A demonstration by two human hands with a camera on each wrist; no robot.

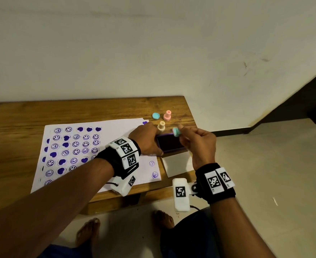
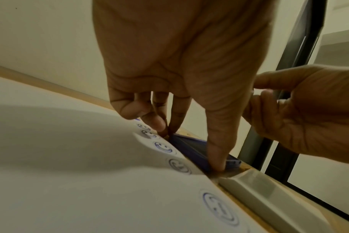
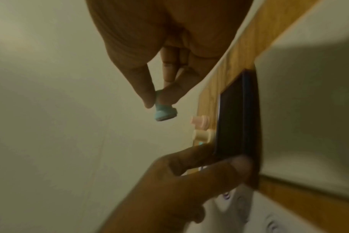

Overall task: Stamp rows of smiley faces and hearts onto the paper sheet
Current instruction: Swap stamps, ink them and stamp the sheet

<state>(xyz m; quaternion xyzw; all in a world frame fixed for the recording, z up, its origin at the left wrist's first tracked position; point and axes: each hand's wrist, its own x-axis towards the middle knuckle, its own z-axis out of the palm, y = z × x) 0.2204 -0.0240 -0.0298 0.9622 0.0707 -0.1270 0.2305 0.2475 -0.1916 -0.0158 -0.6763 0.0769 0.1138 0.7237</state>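
Note:
The white paper sheet [image 1: 120, 131] lies on the wooden table [image 1: 14, 131], with rows of purple smileys and hearts on its left half and a few smileys along its right edge [image 2: 163, 147]. To its right sits the open purple ink pad [image 1: 169, 145]. My left hand [image 1: 153, 140] holds the pad's left side, thumb [image 2: 215, 157] on the near corner and fingers at the far corner. My right hand [image 1: 181, 134] pinches a teal stamp [image 1: 176, 132] by its stem, just above the pad's far edge. The stamp [image 3: 163, 113] hangs clear of the pad [image 3: 237, 113].
A cream stamp [image 1: 161, 126], a pink stamp [image 1: 167, 115] and a teal cap [image 1: 156, 116] stand behind the pad. The pad's white lid [image 1: 177, 164] lies in front of it at the table's right front corner. A wall rises behind the table; floor lies to the right.

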